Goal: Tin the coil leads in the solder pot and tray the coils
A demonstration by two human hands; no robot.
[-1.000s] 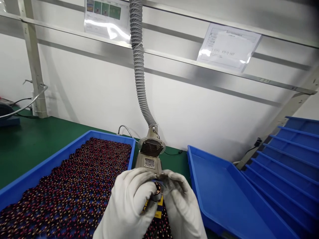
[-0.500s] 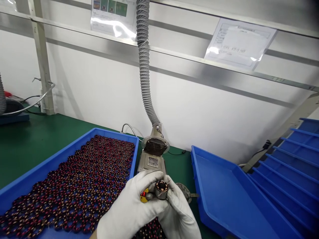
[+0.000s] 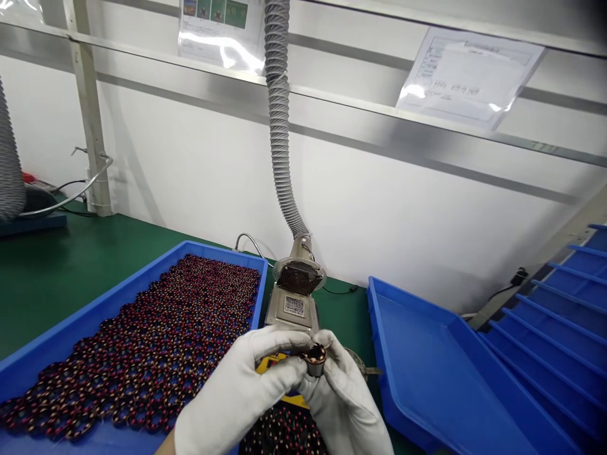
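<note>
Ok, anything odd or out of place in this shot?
One thing: a yellow and blue card appears to lie on the packed coils in the left blue tray, just below the left hand and right hand, which hold a coil. It breaks the neat pattern; what it is can't be told.

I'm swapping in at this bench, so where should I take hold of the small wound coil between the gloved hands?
Grip the coil by its metal side wall, coming in from the side, as the left hand and the right hand do now. The wall is round and bare, so it should wrap easily, while the wound end faces up and is best left untouched.
</note>
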